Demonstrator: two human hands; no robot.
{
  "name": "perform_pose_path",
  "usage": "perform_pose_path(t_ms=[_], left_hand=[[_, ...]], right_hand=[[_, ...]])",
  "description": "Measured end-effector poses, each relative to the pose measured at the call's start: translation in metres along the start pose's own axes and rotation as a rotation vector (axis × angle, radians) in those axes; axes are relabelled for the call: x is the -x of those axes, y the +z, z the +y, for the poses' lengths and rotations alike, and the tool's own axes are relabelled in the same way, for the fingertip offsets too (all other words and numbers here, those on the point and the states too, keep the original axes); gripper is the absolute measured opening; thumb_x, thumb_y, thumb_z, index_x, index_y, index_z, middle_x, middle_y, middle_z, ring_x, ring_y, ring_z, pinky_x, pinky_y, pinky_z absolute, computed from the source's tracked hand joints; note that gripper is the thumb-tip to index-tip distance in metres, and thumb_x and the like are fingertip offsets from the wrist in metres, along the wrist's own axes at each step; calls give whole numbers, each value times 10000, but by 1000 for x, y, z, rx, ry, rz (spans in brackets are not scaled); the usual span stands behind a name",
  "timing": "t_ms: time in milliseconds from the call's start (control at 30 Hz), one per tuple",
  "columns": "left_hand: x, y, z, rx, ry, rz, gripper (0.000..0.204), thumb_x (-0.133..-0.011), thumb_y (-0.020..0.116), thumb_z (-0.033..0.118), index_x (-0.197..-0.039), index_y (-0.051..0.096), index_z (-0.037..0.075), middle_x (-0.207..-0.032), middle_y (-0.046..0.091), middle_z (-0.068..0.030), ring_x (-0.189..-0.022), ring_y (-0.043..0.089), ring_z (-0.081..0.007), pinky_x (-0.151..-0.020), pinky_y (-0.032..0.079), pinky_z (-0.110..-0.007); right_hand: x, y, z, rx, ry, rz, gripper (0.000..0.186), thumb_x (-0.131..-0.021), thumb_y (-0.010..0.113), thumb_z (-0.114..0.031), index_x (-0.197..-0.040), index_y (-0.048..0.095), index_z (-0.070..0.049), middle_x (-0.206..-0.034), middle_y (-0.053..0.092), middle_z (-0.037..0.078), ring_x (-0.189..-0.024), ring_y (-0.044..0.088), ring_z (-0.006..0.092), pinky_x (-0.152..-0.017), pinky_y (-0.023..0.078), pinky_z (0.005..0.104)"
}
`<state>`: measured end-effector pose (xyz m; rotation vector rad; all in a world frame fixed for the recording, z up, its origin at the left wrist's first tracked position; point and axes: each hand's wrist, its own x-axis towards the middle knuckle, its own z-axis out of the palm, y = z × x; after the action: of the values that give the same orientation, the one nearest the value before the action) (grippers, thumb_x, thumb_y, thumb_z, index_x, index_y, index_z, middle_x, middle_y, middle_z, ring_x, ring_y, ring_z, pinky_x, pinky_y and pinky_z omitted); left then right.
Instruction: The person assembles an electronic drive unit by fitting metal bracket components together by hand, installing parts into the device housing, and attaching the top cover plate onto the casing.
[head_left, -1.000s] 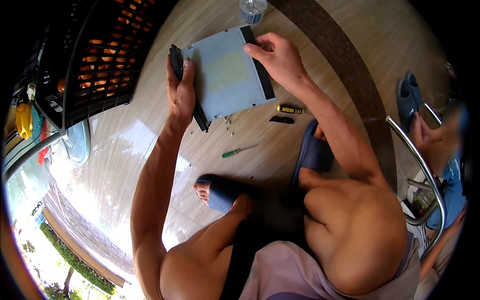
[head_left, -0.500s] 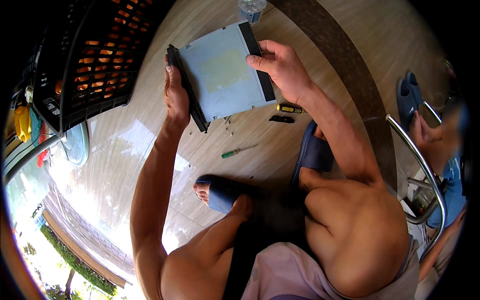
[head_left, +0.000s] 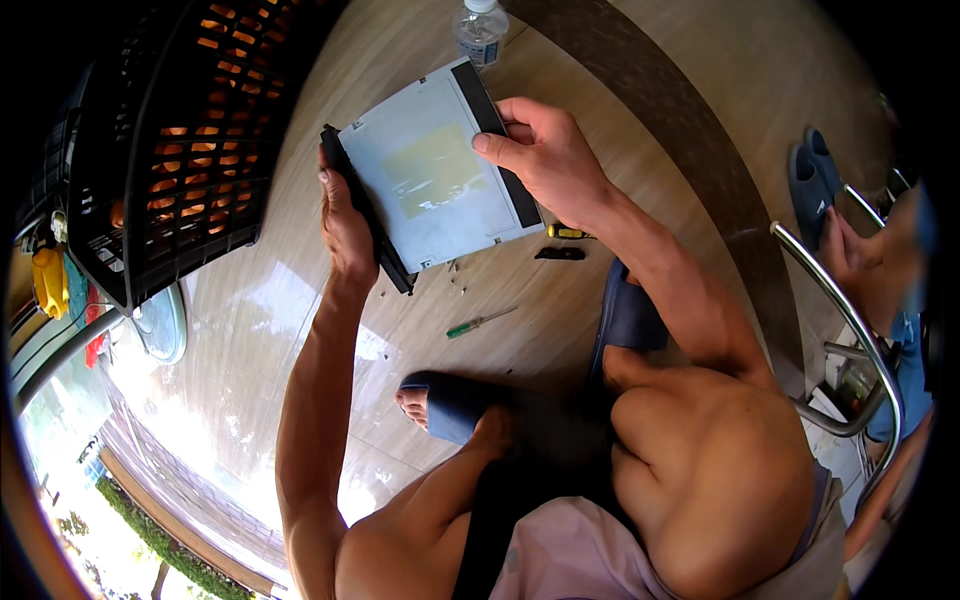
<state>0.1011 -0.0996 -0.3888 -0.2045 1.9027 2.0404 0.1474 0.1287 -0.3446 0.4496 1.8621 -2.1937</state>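
Between my two hands I hold a flat silvery metal electronics case, with a black panel along its left edge and a dark strip along its right. A yellowish patch marks its top face. My left hand is closed along the black panel, its fingers mostly hidden behind. My right hand pinches the dark strip, thumb on top and fingers partly hidden at the side. The case is tilted above the floor. Below it lie a green-handled screwdriver, a yellow-and-black screwdriver handle, a small black piece and several tiny loose bits.
A black plastic crate with orange-brown contents stands on the left. Beyond the case is a clear plastic bottle. Curved metal tubing rises at the right, near another person's leg and blue slippers. My slippered feet rest on the tiled floor.
The view has shifted a little, so the floor things sit lower and more of the bottle shows. Both hands keep their grip on the case, which appears slightly lower and further left.
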Motion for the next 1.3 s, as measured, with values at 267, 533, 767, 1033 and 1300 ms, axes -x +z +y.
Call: perform_pose_path(t_ms=[267,533,767,1033,1300], left_hand=[[-3,-7,-5,55,-7,-36,558,-1071,225,419,-1542,231,119,-1515,350,-80,-1360,354,-203,-1143,265,-322],[3,2,4,22,-113,4,601,-1061,216,474,-1509,305,83,-1454,427,-95,-1291,427,-200,-1102,327,-313],[8,7,11,-56,-49,22,587,-1061,211,473,-1541,248,136,-1489,383,-81,-1310,402,-203,-1120,304,-320],[1,1,4,-44,-9,-1,585,-1065,215,456,-1546,229,123,-1517,348,-73,-1352,355,-197,-1139,266,-319],[-4,-7,-7,-17,-13,-11,587,-1067,216,441,-1549,206,107,-1550,308,-70,-1395,310,-196,-1158,229,-315]], right_hand=[[-6,-2,4,-21,-16,-17,274,-922,651,-107,-1145,594,42,-969,662,79,-853,603,99,-755,514,258],[-10,-8,7,-14,9,-30,287,-923,658,-125,-1148,595,43,-982,668,81,-868,614,104,-769,517,256],[-9,-6,10,-1,14,-15,279,-931,651,-129,-1154,599,29,-989,664,79,-879,611,106,-779,518,260],[-10,-8,10,15,5,-34,281,-935,646,-136,-1158,596,28,-986,656,76,-879,604,105,-779,517,264],[-10,-5,15,-11,24,0,272,-934,640,-114,-1157,595,36,-987,661,74,-876,596,99,-771,506,252]])
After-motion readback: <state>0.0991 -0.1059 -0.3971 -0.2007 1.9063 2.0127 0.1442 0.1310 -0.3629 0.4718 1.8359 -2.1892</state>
